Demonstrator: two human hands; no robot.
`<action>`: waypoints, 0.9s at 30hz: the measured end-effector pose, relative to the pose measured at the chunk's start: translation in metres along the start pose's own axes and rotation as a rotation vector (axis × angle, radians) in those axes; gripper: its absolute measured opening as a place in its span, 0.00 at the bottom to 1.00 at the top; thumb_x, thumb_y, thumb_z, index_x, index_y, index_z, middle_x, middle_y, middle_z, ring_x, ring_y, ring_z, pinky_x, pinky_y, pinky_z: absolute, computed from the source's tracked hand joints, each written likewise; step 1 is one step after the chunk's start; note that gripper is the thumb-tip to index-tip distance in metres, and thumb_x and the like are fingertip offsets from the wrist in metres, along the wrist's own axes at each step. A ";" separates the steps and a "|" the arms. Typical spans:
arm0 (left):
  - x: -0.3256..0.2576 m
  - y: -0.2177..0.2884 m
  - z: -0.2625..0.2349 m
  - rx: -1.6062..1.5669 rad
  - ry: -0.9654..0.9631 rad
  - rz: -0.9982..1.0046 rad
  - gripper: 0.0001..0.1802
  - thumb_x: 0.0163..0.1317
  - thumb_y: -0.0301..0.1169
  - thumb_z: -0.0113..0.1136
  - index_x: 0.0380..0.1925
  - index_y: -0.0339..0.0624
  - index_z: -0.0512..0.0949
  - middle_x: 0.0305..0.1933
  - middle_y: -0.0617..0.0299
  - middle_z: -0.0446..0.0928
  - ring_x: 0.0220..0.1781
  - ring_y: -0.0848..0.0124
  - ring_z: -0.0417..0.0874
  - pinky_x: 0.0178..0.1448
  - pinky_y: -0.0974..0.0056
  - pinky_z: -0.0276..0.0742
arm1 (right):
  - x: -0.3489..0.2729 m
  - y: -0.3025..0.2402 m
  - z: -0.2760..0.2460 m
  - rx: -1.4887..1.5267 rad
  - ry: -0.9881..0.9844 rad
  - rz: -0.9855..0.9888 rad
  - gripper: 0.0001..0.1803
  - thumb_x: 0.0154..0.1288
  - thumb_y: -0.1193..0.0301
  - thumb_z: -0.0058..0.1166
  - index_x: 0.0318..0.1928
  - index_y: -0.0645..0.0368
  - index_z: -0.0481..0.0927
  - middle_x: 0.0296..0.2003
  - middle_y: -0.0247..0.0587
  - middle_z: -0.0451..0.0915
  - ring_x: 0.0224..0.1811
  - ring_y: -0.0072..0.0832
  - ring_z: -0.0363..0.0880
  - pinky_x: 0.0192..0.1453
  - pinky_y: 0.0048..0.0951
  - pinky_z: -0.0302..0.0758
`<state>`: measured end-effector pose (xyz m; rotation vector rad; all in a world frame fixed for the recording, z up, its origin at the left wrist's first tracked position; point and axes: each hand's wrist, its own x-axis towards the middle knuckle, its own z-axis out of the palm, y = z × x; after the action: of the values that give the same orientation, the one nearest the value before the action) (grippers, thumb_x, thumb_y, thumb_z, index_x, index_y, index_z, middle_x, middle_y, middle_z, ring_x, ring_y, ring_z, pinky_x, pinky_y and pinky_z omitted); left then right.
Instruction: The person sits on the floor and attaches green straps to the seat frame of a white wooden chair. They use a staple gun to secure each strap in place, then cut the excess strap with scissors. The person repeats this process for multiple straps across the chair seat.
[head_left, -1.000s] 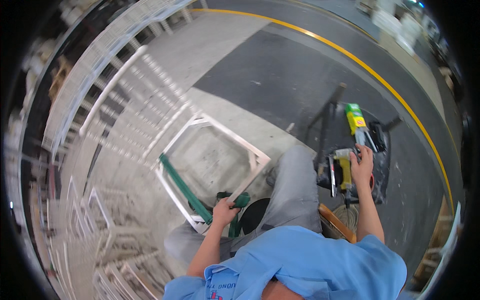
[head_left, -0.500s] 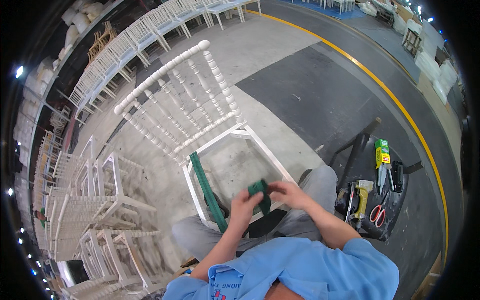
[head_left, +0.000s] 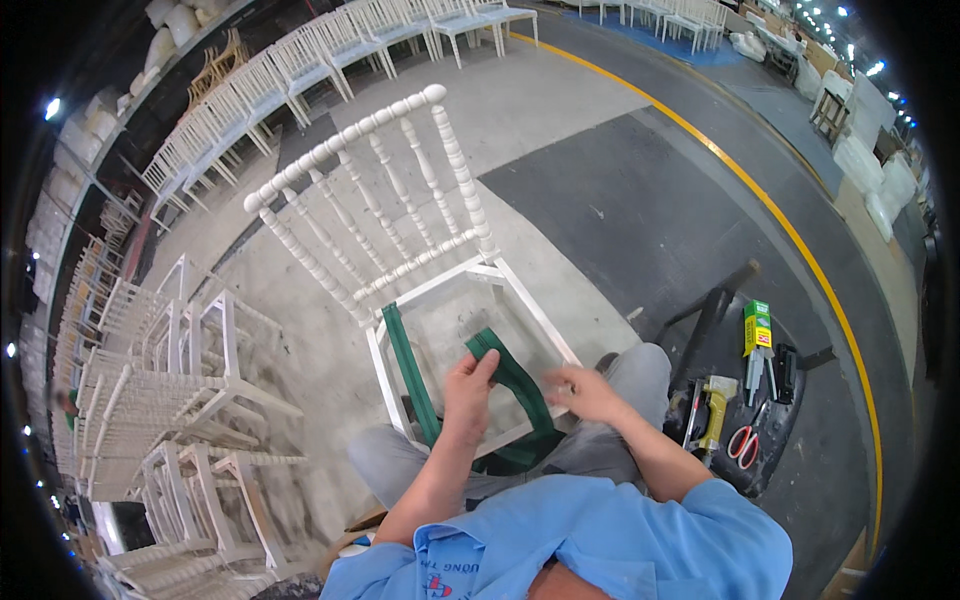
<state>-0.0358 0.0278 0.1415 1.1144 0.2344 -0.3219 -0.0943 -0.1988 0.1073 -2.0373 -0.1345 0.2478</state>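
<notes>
While the left hand [head_left: 467,395] pinches a loose green strap [head_left: 524,388] at lower centre of the head view, the blurred right hand [head_left: 592,396] hovers near the right edge of the white chair frame [head_left: 540,315], fingers half curled, its hold unclear. Bare floor [head_left: 575,190] opens at upper centre; scissors [head_left: 743,447] lie at right.

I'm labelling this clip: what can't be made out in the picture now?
In the head view:
- Right hand: fingers blurred; whether they hold anything is unclear.
- Loose green strap: far end lost among folds near the shirt.
- White chair: near-left seat corner hidden behind the left forearm.
</notes>
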 end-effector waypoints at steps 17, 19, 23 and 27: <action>-0.011 -0.017 -0.004 -0.092 -0.057 -0.094 0.08 0.74 0.32 0.63 0.44 0.38 0.82 0.42 0.63 0.84 0.44 0.73 0.84 0.57 0.64 0.80 | 0.032 -0.064 0.008 0.158 0.309 -0.246 0.08 0.66 0.73 0.63 0.45 0.61 0.84 0.37 0.42 0.85 0.40 0.32 0.85 0.46 0.33 0.80; -0.011 -0.014 -0.003 -0.100 -0.057 -0.106 0.08 0.74 0.32 0.64 0.43 0.38 0.82 0.41 0.64 0.83 0.43 0.74 0.83 0.56 0.66 0.79 | 0.035 -0.067 0.004 0.032 0.292 -0.306 0.09 0.65 0.75 0.63 0.45 0.60 0.84 0.39 0.45 0.85 0.42 0.38 0.86 0.47 0.36 0.80; -0.005 -0.011 -0.009 -0.051 -0.072 -0.122 0.09 0.73 0.32 0.64 0.44 0.37 0.82 0.40 0.66 0.83 0.44 0.75 0.83 0.55 0.66 0.79 | 0.042 -0.070 0.001 -0.055 0.266 -0.332 0.08 0.64 0.76 0.62 0.44 0.59 0.84 0.37 0.46 0.83 0.41 0.45 0.84 0.47 0.38 0.80; -0.002 -0.009 -0.019 0.293 -0.012 0.056 0.10 0.70 0.30 0.66 0.45 0.34 0.82 0.41 0.62 0.83 0.45 0.70 0.83 0.54 0.63 0.78 | 0.051 -0.073 0.002 -0.095 0.203 -0.349 0.07 0.65 0.76 0.62 0.43 0.59 0.83 0.38 0.45 0.81 0.43 0.45 0.83 0.47 0.40 0.80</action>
<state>-0.0417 0.0417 0.1264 1.4047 0.1480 -0.3196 -0.0440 -0.1530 0.1656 -2.0789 -0.3752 -0.1865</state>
